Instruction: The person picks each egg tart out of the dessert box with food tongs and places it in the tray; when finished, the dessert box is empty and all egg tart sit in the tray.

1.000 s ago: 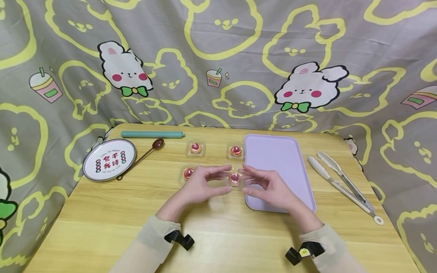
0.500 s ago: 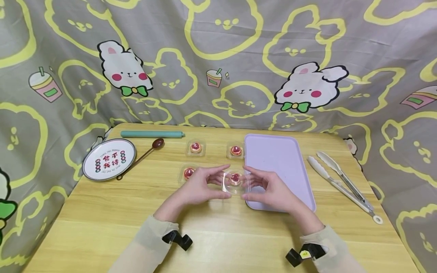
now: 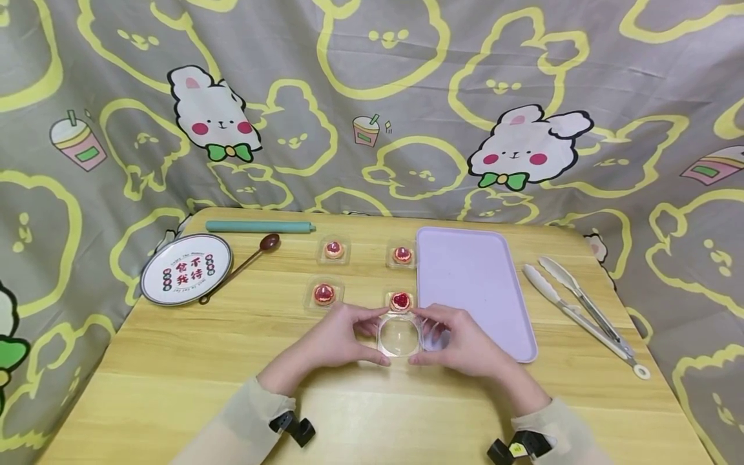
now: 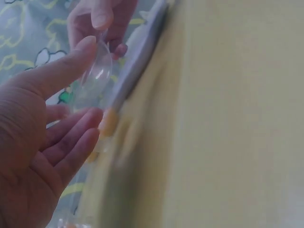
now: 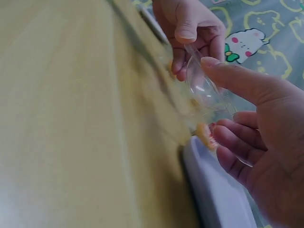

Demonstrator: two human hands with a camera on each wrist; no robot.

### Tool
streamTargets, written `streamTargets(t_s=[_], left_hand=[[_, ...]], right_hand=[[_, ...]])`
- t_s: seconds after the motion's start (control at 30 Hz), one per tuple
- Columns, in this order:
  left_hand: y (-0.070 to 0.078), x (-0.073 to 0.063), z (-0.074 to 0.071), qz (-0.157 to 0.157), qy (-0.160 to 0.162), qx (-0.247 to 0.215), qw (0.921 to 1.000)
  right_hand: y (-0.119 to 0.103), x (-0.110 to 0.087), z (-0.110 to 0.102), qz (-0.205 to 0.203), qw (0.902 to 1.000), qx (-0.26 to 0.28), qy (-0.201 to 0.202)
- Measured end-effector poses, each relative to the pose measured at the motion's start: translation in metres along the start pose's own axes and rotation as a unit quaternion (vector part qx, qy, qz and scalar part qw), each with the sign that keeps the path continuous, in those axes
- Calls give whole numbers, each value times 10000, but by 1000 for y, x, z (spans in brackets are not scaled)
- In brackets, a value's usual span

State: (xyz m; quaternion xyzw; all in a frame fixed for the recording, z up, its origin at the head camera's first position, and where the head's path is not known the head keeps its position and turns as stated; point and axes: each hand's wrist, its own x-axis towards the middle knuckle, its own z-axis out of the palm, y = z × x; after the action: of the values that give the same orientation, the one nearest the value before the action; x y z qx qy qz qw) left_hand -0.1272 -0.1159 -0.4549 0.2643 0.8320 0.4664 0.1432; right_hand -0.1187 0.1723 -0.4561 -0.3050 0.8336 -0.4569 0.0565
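Between both hands is a clear domed plastic lid (image 3: 400,336), held by its edges just in front of a small red-topped tart (image 3: 400,301). My left hand (image 3: 343,334) pinches the lid's left side between thumb and fingers. On the opposite side, my right hand (image 3: 459,339) grips it the same way. In the right wrist view the lid (image 5: 202,85) is tilted, its dome facing the table. That tart sits in a clear base, its top uncovered. Other tarts in clear boxes stand nearby: one to the left (image 3: 323,294), one behind (image 3: 402,255), one back left (image 3: 334,250).
A lilac tray (image 3: 471,278) lies right of the tarts, with tongs (image 3: 581,316) beyond it. On the left are an oval plate (image 3: 186,270), a brown spoon (image 3: 269,243) and a teal rolling pin (image 3: 258,227). A patterned curtain (image 3: 418,97) hangs behind the table.
The lid has come up off the front right tart and moved toward me in both hands. That tart stays in its base, now uncovered.
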Motion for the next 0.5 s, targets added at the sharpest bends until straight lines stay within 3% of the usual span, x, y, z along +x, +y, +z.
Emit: streamTargets(t_s=[0.17,0.5], left_hand=[[-5,-1,6,32,-126,3,9999],[-16,10,8,248,-131,378,9989]], right_hand=[[5,-3,7,-162,9987,-477,-19],[9,-2,11,-18,9945,-1048,12]])
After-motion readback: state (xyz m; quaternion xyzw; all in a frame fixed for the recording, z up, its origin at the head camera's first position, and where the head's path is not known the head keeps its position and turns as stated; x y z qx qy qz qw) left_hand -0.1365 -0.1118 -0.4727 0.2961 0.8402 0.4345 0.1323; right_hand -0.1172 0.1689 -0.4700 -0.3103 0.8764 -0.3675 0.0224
